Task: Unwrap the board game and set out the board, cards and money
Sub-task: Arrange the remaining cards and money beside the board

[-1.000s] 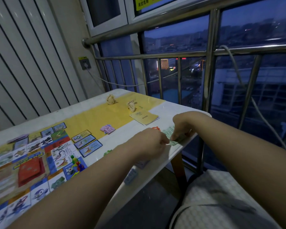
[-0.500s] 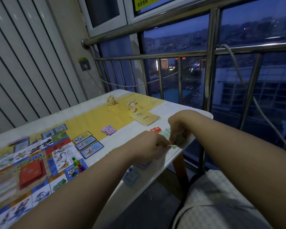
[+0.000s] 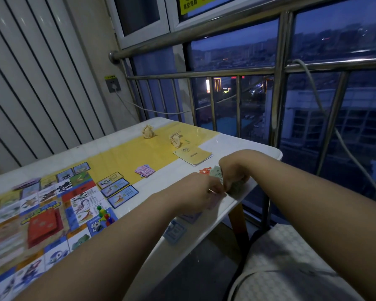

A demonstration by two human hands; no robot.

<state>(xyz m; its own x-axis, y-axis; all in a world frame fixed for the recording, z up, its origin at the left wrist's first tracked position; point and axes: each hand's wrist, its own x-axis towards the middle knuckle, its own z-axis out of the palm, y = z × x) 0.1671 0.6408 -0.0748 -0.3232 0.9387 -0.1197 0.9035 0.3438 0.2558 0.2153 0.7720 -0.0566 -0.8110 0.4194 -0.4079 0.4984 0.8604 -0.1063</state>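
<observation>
Near the right edge of the table [image 3: 178,181], my left hand [image 3: 201,193] and right hand [image 3: 233,170] meet, both pinching a stack of green money [image 3: 216,171], with the board [image 3: 41,205] lying well to the left.

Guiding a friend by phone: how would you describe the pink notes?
On the white table, follow the yellow sheet to its near edge. The pink notes lie there, between three dark-framed cards and the cream booklet, the only pile on yellow.
</observation>
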